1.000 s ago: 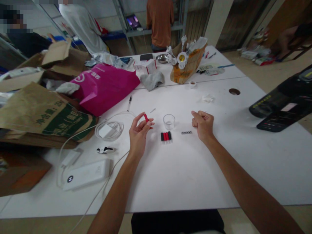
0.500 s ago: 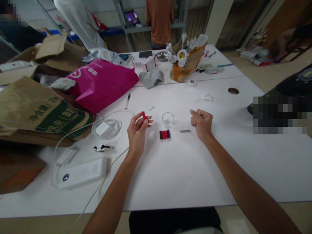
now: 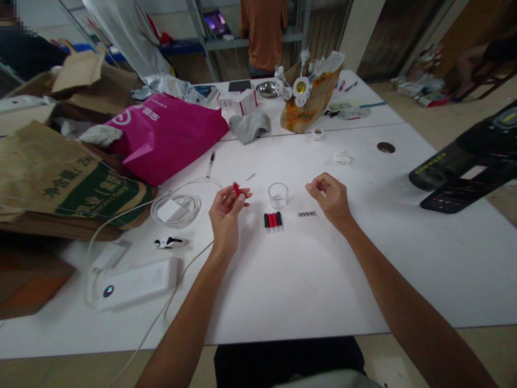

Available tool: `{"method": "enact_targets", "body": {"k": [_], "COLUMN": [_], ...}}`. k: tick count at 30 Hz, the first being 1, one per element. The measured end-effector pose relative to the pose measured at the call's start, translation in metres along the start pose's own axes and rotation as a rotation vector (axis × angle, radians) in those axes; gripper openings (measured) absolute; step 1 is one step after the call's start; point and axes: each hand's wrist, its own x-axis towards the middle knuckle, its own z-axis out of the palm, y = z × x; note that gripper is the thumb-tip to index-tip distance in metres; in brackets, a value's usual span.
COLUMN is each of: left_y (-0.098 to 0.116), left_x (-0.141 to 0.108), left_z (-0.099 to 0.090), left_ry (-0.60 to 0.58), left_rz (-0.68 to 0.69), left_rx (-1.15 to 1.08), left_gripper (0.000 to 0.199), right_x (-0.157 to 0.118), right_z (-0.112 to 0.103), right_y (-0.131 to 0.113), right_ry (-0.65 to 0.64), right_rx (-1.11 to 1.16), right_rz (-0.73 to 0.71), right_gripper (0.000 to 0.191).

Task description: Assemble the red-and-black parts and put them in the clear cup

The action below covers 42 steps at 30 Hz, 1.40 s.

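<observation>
My left hand (image 3: 226,216) pinches a small red cylinder (image 3: 236,188) upright between thumb and fingers, left of a clear glass cup (image 3: 278,195). On the cup's other side my right hand (image 3: 329,198) is raised, thumb and index fingertip pressed together. Whatever that pinch holds, if anything, is too small to make out. In front of the cup lies a clear holder (image 3: 274,228) with several black and red cylinders (image 3: 272,220) side by side. A short black-and-white patterned strip (image 3: 306,214) rests below my right hand. Behind my left hand lies a thin, small metallic piece (image 3: 251,177).
Left are a white power bank (image 3: 137,284), a coiled cable (image 3: 194,211), clippers (image 3: 168,243), a magenta bag (image 3: 173,137) and a brown paper bag (image 3: 72,183). A black bottle (image 3: 452,153) and phone (image 3: 464,186) stand right. Other people are beyond the table.
My right hand has moved a little left toward the cup, and its fingers have gone from a fist-like curl to a fingertip pinch. The left hand keeps the red cylinder nearly in place.
</observation>
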Motion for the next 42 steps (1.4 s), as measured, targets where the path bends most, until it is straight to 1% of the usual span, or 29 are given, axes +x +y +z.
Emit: {"method": "enact_targets", "body": {"k": [2,4,6,8,13,19,26,29,30,32,36,37,39,42], "left_y": [0.0,-0.001,-0.001,-0.001,-0.001,0.0,0.002,0.003,0.003,0.004,0.005,0.006,0.007,0.011], "left_x": [0.001,0.001,0.002,0.002,0.002,0.002,0.0,-0.002,-0.002,-0.002,-0.004,-0.005,-0.007,-0.011], "left_z": [-0.001,-0.002,-0.003,-0.004,-0.006,-0.003,-0.001,0.0,0.0,0.001,0.002,0.003,0.005,0.009], "left_ry": [0.007,0.018,0.026,0.029,0.033,0.03,0.012,0.008,0.008,0.006,-0.011,-0.019,-0.041,-0.088], "left_rz": [0.003,0.003,0.006,0.012,0.017,-0.001,-0.013,-0.01,-0.006,0.009,0.059,0.069,0.09,0.132], "left_rx": [-0.003,-0.005,0.002,0.016,0.029,0.023,0.033,0.036,0.038,0.053,0.124,0.14,0.17,0.225], "left_gripper": [0.038,0.038,0.038,0.037,0.036,0.037,0.035,0.035,0.035,0.036,0.039,0.04,0.039,0.037], "right_x": [0.0,0.0,0.0,-0.002,-0.005,-0.005,-0.006,-0.005,-0.004,-0.002,0.001,0.0,-0.001,-0.005], "right_z": [-0.007,-0.013,-0.017,-0.018,-0.016,-0.014,-0.011,-0.009,-0.008,-0.005,0.002,0.004,0.007,0.013], "right_y": [-0.007,-0.009,-0.008,-0.006,0.0,0.003,0.001,-0.004,-0.006,-0.009,-0.01,-0.01,-0.009,-0.012], "right_ry": [-0.145,-0.298,-0.431,-0.515,-0.575,-0.599,-0.561,-0.5,-0.47,-0.37,-0.089,-0.036,0.031,0.09], "right_rx": [-0.161,-0.275,-0.338,-0.382,-0.44,-0.463,-0.421,-0.355,-0.318,-0.232,-0.116,-0.1,-0.086,-0.109], "right_rz": [-0.144,-0.237,-0.275,-0.273,-0.249,-0.256,-0.258,-0.25,-0.249,-0.251,-0.253,-0.254,-0.257,-0.266], "right_gripper": [0.023,0.02,0.023,0.024,0.022,0.017,0.013,0.013,0.014,0.014,0.014,0.014,0.016,0.016]}}
